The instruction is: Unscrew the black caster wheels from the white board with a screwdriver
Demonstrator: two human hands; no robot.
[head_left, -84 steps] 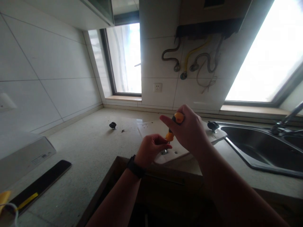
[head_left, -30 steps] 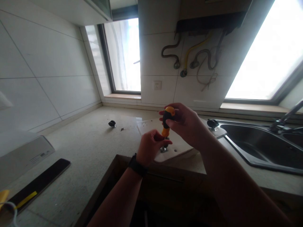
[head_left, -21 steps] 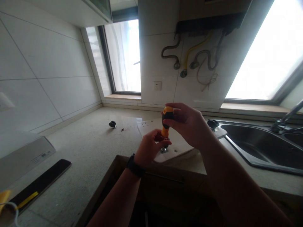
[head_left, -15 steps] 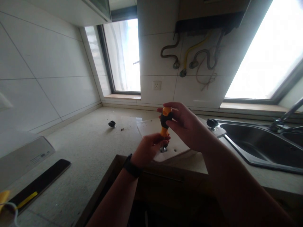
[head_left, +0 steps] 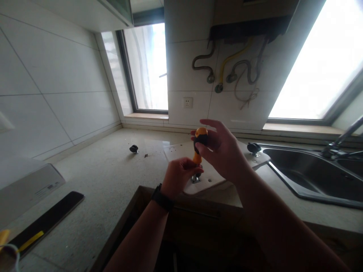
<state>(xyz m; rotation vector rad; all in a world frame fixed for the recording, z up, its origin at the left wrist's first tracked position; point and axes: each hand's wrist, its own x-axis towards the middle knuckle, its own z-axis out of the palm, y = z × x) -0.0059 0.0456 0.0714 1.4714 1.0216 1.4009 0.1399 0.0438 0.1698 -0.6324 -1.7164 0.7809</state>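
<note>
Screwdriver (head_left: 202, 139) gripped by the right hand (head_left: 225, 151), held near upright over a caster (head_left: 196, 179) on the white board (head_left: 181, 152). Left hand (head_left: 179, 176) curled at its lower end; whether anything is pinched cannot be told. Board supported on the counter (head_left: 107, 166); second caster (head_left: 253, 147) seen by the sink (head_left: 309, 168). Basin overhung by faucet (head_left: 338, 143). Dark opening (head_left: 204, 238) framed below; contents hidden in shadow.

Got two hands (head_left: 177, 173) (head_left: 225, 153), one screwdriver (head_left: 200, 139) and one white board (head_left: 213, 173) mid-frame, three black casters (head_left: 134, 149) (head_left: 197, 175) (head_left: 253, 147) across the middle, plus two windows (head_left: 149, 71) (head_left: 309, 64) up top.
</note>
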